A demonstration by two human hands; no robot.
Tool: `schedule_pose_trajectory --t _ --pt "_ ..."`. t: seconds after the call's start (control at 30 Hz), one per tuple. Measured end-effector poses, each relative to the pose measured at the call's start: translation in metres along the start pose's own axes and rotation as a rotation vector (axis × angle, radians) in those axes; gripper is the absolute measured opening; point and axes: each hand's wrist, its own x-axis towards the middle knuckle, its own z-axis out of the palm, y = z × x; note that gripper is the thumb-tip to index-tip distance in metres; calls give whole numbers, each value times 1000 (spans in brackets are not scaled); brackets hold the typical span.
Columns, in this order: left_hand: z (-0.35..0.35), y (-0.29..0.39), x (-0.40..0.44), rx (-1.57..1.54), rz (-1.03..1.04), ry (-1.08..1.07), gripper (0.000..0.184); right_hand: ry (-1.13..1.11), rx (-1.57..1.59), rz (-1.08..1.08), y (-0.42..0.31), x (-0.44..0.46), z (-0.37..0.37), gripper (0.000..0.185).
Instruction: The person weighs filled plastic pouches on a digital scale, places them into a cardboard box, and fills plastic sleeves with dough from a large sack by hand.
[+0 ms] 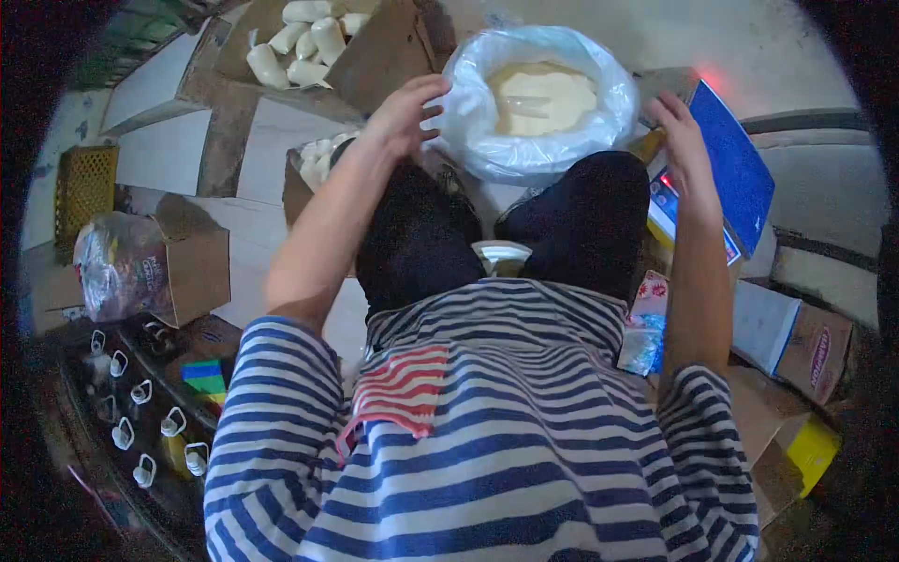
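Observation:
A large clear plastic bag (468, 140) stands in front of my knees, its rim folded wide. Pale yellow powder (562, 94) fills it, and a clear scoop-like piece (526, 106) lies on top. My left hand (405, 117) is at the bag's left rim with fingers apart; whether it touches the plastic I cannot tell. On the other side, my right hand (682, 136) hangs with loosely curled fingers between the bag and a blue panel (735, 169). Nothing shows in either hand. Below my right hand is a digital scale (667, 201) with red lit digits, partly hidden by my forearm.
Several filled pale bags (328, 42) lie in a cardboard box (389, 51) at the back left. White boxes or tiles (154, 145) stand beside it. Capped bottles (140, 473) are at lower left, near a wrapped bundle (122, 267). Cardboard boxes (815, 351) sit at right.

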Motion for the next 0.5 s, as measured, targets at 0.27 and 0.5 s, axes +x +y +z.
schedule_pose_trajectory --t 0.27,0.5 --pt "3 -73 180 585 25 496 103 240 -425 411 239 200 45 53" --pt "24 -25 177 -68 -15 197 44 301 115 356 116 139 72 50"
